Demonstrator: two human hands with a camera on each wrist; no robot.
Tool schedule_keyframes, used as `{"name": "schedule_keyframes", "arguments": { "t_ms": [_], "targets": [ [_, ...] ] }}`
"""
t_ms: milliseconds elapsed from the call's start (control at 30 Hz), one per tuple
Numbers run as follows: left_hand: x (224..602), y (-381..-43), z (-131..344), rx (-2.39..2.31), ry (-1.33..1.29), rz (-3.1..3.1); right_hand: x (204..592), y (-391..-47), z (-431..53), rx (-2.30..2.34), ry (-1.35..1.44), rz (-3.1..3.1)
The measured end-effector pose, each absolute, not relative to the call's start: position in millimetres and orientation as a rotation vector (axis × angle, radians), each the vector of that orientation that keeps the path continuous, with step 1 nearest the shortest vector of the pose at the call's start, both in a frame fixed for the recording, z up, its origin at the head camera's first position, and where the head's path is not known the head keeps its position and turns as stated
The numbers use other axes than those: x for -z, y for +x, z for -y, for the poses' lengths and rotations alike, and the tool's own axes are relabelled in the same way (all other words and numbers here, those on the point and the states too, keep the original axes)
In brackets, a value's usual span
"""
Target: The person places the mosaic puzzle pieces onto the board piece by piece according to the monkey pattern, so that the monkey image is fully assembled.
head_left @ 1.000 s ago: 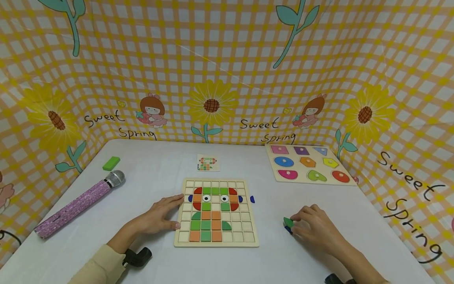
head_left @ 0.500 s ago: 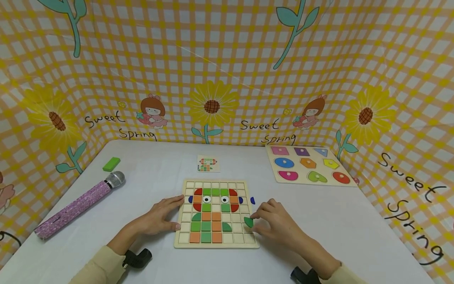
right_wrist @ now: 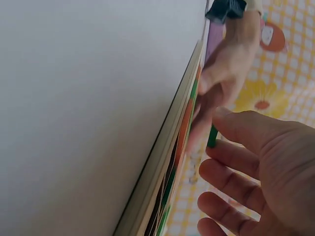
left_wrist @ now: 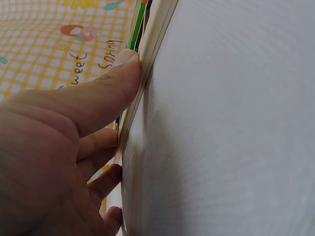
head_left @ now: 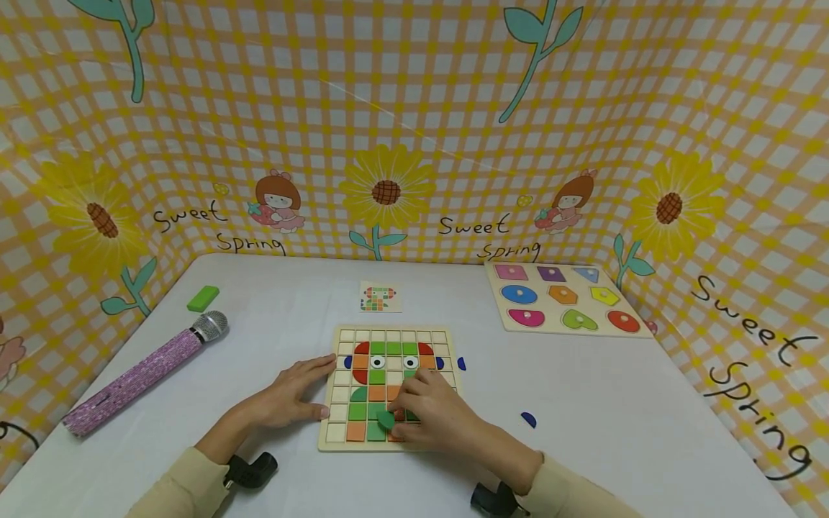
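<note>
A wooden grid board (head_left: 363,447) lies on the white table, with red, green, orange and blue tiles and two eye tiles set in its cells. My left hand (head_left: 285,396) rests along the board's left edge, thumb and fingers extended against the rim. Over the lower middle of the board, my right hand (head_left: 440,411) pinches a green quarter-round tile (head_left: 385,420) between thumb and index finger. That green tile (right_wrist: 212,136) shows edge-on in the right wrist view, above the board's surface. The right hand hides several lower-right cells.
Two blue half-round tiles lie right of the board, a nearer one (head_left: 529,419) and a farther one (head_left: 462,364). A pattern card (head_left: 381,296) lies behind. A shape puzzle (head_left: 573,298) is back right; a glittery microphone (head_left: 145,374) and green block (head_left: 204,298) are left.
My right hand has carried the green tile leftward from the table's right side to over the board, leaving a blue half-round tile uncovered there. The left hand has stayed put.
</note>
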State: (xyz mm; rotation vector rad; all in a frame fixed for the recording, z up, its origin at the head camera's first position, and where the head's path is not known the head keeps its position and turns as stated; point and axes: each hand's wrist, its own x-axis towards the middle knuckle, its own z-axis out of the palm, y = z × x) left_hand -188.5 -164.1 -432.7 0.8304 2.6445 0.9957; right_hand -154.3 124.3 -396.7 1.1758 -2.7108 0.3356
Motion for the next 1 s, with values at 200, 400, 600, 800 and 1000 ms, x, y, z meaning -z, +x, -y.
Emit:
{"name": "schedule_keyframes", "arguments": {
  "t_ms": [200,400,600,800,1000],
  "targets": [
    [432,-188,164,-0.991,0.843,-2.642,397,-154,-97,-0.265,1.275,2.701],
    [432,-188,165,-0.981,0.869,-2.652,401,-154,-76,-0.259,1.301,2.707],
    [432,-188,165,-0.99,0.865,-2.649,406,-155,-63,-0.244,1.301,2.691],
    [432,-188,165,-0.987,0.871,-2.652,408,-155,-58,-0.214,1.298,2.675],
    [433,-188,165,-0.988,0.856,-2.643,409,-155,-58,-0.214,1.273,2.702]
  ]
}}
